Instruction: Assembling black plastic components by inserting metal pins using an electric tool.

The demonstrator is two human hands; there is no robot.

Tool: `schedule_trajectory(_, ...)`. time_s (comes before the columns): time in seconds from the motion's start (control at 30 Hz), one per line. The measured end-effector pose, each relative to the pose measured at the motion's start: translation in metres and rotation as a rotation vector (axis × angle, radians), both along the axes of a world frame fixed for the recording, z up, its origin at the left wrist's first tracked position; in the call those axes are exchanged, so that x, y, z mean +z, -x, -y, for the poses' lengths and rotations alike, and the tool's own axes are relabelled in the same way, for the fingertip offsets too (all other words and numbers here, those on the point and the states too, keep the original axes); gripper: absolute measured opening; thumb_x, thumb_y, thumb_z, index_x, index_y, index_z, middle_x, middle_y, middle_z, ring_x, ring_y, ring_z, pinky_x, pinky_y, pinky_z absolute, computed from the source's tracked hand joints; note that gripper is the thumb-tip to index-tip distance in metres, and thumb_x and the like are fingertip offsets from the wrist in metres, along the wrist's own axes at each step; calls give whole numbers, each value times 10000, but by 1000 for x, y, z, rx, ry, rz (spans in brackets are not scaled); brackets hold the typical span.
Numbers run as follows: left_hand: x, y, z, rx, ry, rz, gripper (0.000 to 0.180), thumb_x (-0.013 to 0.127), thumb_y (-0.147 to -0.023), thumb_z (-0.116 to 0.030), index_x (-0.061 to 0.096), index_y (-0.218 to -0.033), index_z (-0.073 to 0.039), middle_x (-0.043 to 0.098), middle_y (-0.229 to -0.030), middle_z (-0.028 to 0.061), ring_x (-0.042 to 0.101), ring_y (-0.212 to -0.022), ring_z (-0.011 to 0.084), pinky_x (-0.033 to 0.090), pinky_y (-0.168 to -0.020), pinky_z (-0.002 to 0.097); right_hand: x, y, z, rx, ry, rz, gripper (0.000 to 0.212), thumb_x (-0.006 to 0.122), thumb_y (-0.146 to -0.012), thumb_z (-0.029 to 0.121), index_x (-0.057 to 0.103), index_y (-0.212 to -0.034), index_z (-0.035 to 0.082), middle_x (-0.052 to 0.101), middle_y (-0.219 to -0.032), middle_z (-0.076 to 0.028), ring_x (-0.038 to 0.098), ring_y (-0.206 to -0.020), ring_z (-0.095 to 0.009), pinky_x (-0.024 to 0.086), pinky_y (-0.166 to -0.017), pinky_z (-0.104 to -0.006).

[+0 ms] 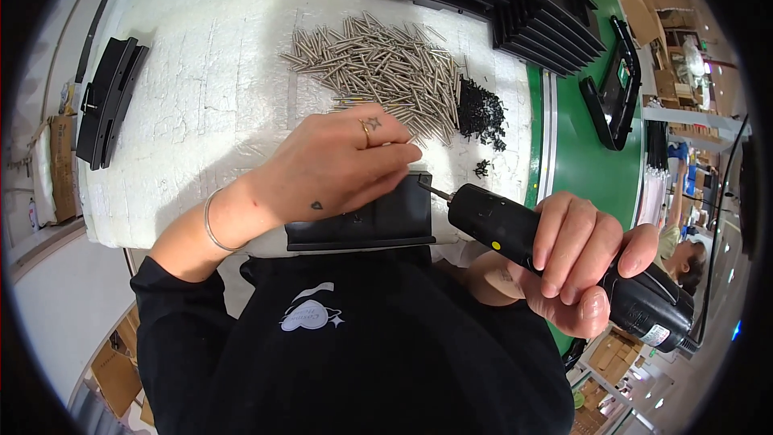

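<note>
A black electric screwdriver (507, 221) lies in my right hand (592, 262), its fingers wrapped round the body and its cord running off at the right. The thin bit (436, 191) reaches left to the upper right corner of a black plastic panel (362, 229) at the table's near edge. Bent over that panel is my left hand (342, 157), thumb and fingers pinched together close to the bit's tip. What the pinch holds, if anything, is hidden. Just beyond it spreads a heap of silver metal pins (374, 64), with a small pile of black screws (481, 113) at its right.
Stacked black panels (547, 24) stand at the far right of the white table top (193, 97). More black parts (111, 103) sit at its left. On the green surface (576, 153) to the right lies a black frame (616, 84). A person (683, 258) is farther off at right.
</note>
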State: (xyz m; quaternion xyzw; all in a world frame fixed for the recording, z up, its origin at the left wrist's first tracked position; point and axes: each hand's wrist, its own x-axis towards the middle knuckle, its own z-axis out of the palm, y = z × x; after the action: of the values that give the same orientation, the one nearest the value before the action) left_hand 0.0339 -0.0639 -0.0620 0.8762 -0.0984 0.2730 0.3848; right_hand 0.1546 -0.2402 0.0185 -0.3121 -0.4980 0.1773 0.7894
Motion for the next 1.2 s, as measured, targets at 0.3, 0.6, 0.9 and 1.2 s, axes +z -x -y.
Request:
schedule_trajectory(0.3,1,-3,6,-60,-75,22,214,767,-670,-70,676,-864,-64,613,-835,27,555,-690,203,459,-534,292,4,1,4,-21,-17,-38,299,613,-728,66,462,-986,82,527,-567,62,511,-459,-39,436,-516,-175)
schedule_trajectory(0.6,13,-4,15,-46,-227,12,193,720,-642,-48,652,-822,-41,597,-801,33,564,-687,204,459,-504,289,2,-2,9,-28,1,53,296,638,-748,67,466,-988,99,551,-567,62,525,-453,-36,451,-496,-161)
schedule_trajectory(0.9,14,10,20,52,-143,-92,264,734,-642,-44,645,-890,-34,605,-822,47,579,-745,224,473,-538,307,5,4,7,142,-11,120,309,679,-769,-20,437,-929,86,570,-613,-26,559,-488,-151,490,-471,-271)
schedule_trajectory(1.2,3,31,-10,115,29,-177,282,656,-705,80,651,-968,-19,640,-915,97,605,-820,267,504,-667,327,-8,1,-3,-6,39,44,286,610,-766,73,448,-999,103,516,-574,53,496,-459,-49,422,-472,-176)
